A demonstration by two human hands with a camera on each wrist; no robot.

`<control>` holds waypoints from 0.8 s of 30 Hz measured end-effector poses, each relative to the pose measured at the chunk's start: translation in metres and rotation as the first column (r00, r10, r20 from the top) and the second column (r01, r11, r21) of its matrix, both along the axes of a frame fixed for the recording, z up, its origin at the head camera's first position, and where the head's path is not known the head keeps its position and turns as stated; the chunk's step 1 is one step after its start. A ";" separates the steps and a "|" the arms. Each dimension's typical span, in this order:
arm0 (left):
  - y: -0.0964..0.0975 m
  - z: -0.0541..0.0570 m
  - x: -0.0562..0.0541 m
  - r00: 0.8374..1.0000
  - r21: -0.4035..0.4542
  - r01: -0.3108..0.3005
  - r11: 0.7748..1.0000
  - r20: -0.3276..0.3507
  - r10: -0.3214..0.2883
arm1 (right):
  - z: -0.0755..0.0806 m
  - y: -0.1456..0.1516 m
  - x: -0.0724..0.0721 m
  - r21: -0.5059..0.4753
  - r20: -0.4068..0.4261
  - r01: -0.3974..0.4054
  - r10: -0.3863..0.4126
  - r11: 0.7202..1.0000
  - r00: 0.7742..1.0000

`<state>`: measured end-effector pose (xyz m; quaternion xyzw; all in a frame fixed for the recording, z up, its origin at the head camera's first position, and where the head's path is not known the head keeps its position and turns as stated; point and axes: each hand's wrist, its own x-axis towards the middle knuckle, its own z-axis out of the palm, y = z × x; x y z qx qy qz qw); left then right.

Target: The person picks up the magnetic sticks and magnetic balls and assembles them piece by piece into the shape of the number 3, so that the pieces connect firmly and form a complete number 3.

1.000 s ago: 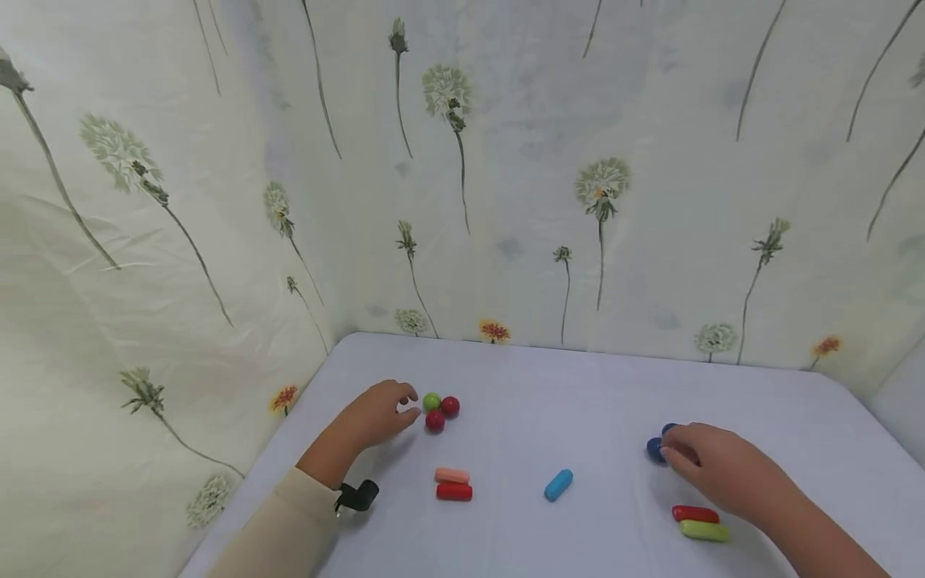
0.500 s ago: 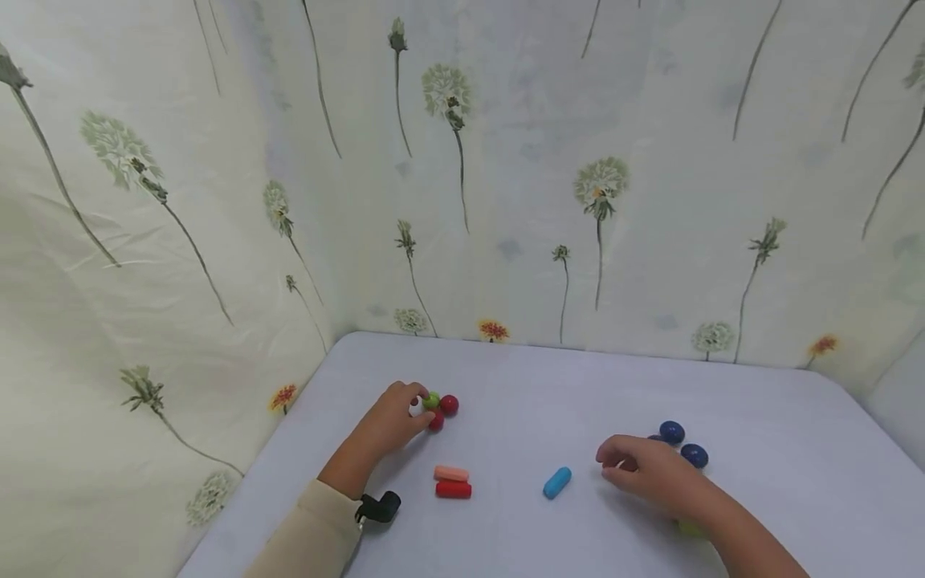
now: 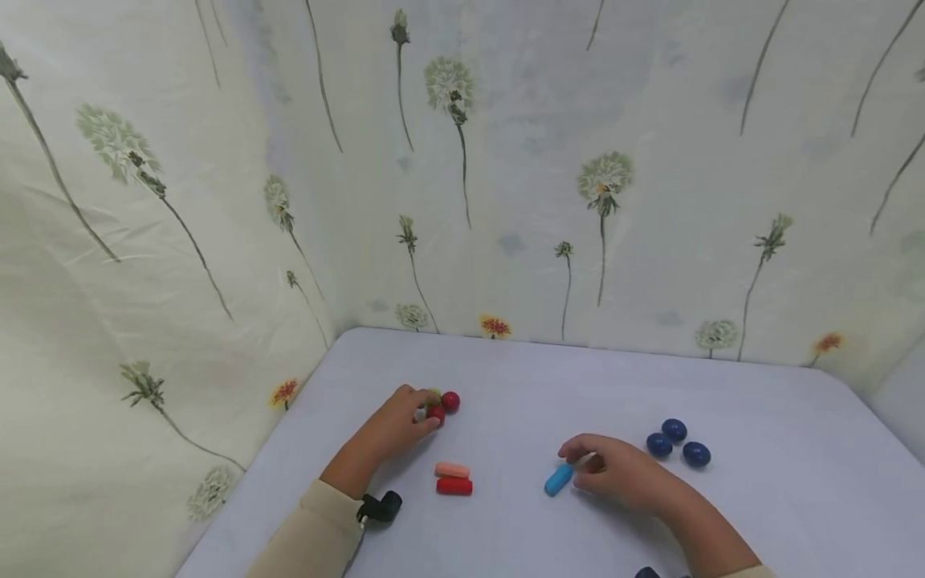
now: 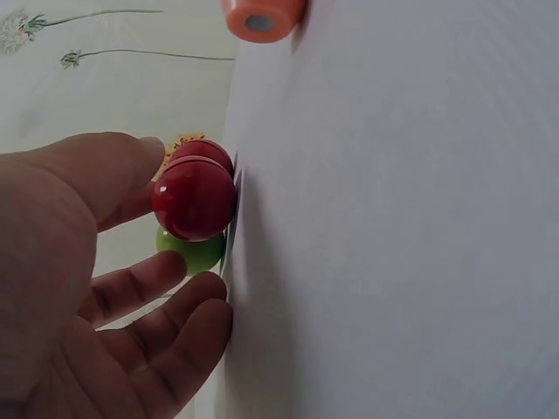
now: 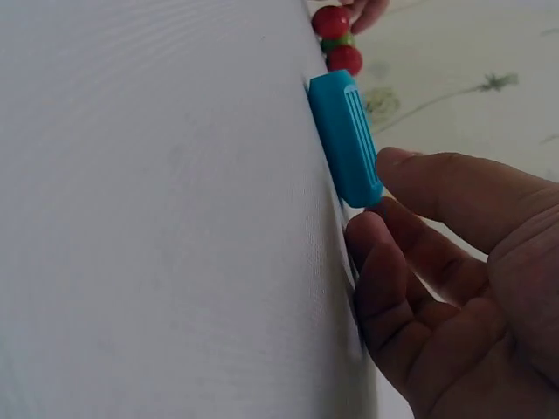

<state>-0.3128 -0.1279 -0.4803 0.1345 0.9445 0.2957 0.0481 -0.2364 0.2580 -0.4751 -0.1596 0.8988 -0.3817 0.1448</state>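
My left hand (image 3: pixel 400 419) reaches over two red balls (image 3: pixel 451 401) and a green ball, partly covered by its fingers. In the left wrist view its thumb is beside the nearer red ball (image 4: pixel 194 199). The green ball (image 4: pixel 192 250) sits behind, near the loosely bent fingers. I cannot tell whether the fingertips touch the balls. My right hand (image 3: pixel 614 472) is at a short, rounded blue stick (image 3: pixel 559 479) with grooves along its side. In the right wrist view its thumb and bent fingers are at the near end of the blue stick (image 5: pixel 345 140), not closed round it.
Three dark blue balls (image 3: pixel 674 430) lie beyond the right forearm. A short peach stick (image 3: pixel 452 470) and a red stick (image 3: pixel 454 486) lie side by side near the left hand. The white table (image 3: pixel 520 385) meets a dandelion-patterned cloth (image 3: pixel 520 201) at its far edge.
The right hand has moved left, away from the dark blue balls, to the blue stick. The left hand has shifted slightly right, over the red and green balls.
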 end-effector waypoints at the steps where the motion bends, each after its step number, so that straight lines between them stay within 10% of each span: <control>1: 0.000 0.000 0.000 1.000 -0.007 0.002 1.000 -0.002 -0.002 | 0.000 -0.001 0.000 -0.006 -0.005 -0.016 0.016 1.000 1.000; 13: 0.001 -0.002 0.000 1.000 -0.022 0.015 1.000 0.015 -0.014 | -0.004 -0.003 0.003 -0.036 -0.068 -0.093 0.090 0.995 0.994; 24: 0.000 -0.002 0.000 0.999 0.006 0.020 1.000 0.031 -0.020 | -0.008 -0.010 -0.005 0.039 -0.046 0.034 -0.033 0.999 0.998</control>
